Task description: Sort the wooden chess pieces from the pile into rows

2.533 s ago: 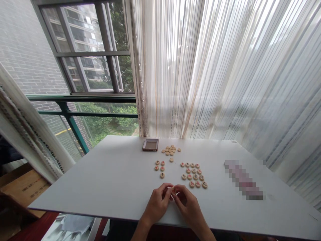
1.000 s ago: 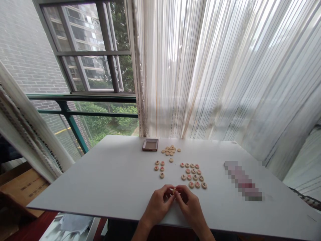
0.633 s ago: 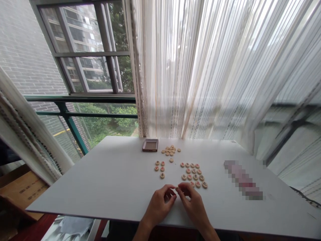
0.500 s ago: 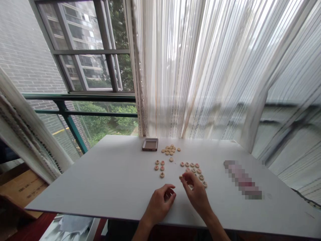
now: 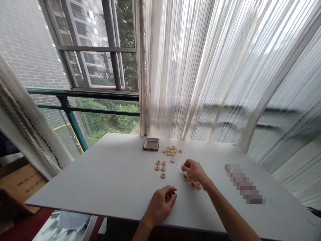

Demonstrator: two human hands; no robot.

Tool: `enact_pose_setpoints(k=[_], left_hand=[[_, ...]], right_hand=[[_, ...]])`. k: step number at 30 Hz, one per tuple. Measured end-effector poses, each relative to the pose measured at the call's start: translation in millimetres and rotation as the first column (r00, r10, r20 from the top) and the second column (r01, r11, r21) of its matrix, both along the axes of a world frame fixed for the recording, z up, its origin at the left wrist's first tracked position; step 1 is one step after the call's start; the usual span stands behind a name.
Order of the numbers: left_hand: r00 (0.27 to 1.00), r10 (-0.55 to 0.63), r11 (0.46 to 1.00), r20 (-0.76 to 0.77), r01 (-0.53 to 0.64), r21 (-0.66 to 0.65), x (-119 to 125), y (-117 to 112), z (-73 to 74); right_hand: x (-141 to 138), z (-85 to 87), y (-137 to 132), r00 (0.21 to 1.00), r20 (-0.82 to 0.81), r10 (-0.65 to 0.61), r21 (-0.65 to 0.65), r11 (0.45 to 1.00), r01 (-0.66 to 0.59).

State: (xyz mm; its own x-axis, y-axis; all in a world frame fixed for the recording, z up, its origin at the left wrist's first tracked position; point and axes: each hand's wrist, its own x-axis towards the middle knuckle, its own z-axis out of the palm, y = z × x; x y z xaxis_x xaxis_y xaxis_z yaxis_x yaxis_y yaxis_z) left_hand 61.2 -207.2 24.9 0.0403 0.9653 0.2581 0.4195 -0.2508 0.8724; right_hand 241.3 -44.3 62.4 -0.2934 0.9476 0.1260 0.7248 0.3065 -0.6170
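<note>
My right hand (image 5: 194,170) reaches over the right group of round wooden Chinese chess pieces, its thumb and fingertips pinched on one pale piece (image 5: 183,166) at the group's left side. The hand and forearm hide much of that group. Below it, a black-marked piece (image 5: 185,177) and red-marked pieces (image 5: 198,185) show face up. My left hand (image 5: 162,204) rests near the table's front edge, fingers curled, thumb apart, nothing between them. Beyond it lies a smaller group of face-up pieces (image 5: 163,169) marked in red and black.
A cluster of blank-topped pieces (image 5: 171,150) lies farther back, with a single piece (image 5: 172,160) in front. Left of it sits a shallow open box (image 5: 151,144). A blurred-out long object (image 5: 244,184) lies on the white table (image 5: 112,177) at right. Curtains (image 5: 170,83) hang behind.
My right hand has moved forward with a piece between its fingertips, to the left side of the right group. My left hand has stayed almost still. The view has shifted slightly.
</note>
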Motion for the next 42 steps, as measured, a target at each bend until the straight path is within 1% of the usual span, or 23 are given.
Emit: enact_pose_setpoints(k=[4, 9, 11, 15, 18, 23, 27, 30, 34, 36, 38, 42], left_hand=[[1.000, 0.007, 1.000, -0.015, -0.007, 0.012, -1.1, -0.9, -0.1], [1.000, 0.003, 1.000, -0.018, -0.003, 0.021, -0.7, -2.0, 1.7], [1.000, 0.002, 1.000, -0.020, -0.002, 0.029, 0.0, -2.2, 1.8], [0.999, 0.015, 0.999, -0.032, -0.013, 0.043, 0.6, -2.4, 1.1], [0.999, 0.015, 0.999, -0.037, -0.013, 0.039, 0.5, -2.7, 1.9], [0.999, 0.010, 1.000, -0.032, -0.009, 0.024, 0.3, -2.8, 5.0], [1.000, 0.004, 1.000, -0.024, -0.003, 0.015, 0.6, -2.9, 5.5], [1.000, 0.002, 1.000, -0.020, -0.002, 0.019, 1.0, -3.0, 4.9], [1.000, 0.003, 1.000, -0.010, -0.002, 0.025, 1.3, -2.8, 4.3], [1.000, 0.002, 1.000, -0.002, -0.002, 0.023, 1.1, -2.8, 4.5], [1.000, 0.002, 1.000, 0.002, -0.002, 0.021, 0.7, -3.0, 4.8], [1.000, 0.009, 1.000, -0.006, -0.009, 0.021, 0.2, -3.6, 4.9]], right_hand=[[-6.5, -6.0, -2.5, 0.993, 0.100, -0.066, 0.034, 0.997, 0.063], [-4.6, -8.8, -3.4, 0.970, 0.214, -0.118, 0.168, 0.982, 0.082], [-1.9, -9.9, -3.7, 0.965, 0.234, -0.122, 0.209, 0.975, 0.073], [3.2, -11.6, -3.8, 0.977, 0.195, -0.088, 0.242, 0.970, 0.039], [5.9, -9.4, -3.8, 0.984, 0.162, -0.075, 0.251, 0.968, 0.033], [3.9, -4.4, -6.8, 0.978, 0.206, -0.013, 0.180, 0.983, -0.025], [1.3, -6.2, -8.6, 0.982, 0.188, -0.004, 0.148, 0.989, -0.024], [2.7, -8.7, -7.7, 0.986, 0.165, -0.001, 0.178, 0.984, -0.028], [-0.7, -6.9, -1.4, 0.990, 0.139, -0.005, 0.280, 0.959, -0.035], [-9.3, -3.8, 4.6, 0.989, 0.142, 0.032, 0.304, 0.950, -0.074], [-22.5, -0.9, 12.3, 0.981, 0.161, 0.109, 0.293, 0.944, -0.153], [-51.3, 1.7, 29.6, 0.945, 0.221, 0.241, 0.180, 0.942, -0.282]])
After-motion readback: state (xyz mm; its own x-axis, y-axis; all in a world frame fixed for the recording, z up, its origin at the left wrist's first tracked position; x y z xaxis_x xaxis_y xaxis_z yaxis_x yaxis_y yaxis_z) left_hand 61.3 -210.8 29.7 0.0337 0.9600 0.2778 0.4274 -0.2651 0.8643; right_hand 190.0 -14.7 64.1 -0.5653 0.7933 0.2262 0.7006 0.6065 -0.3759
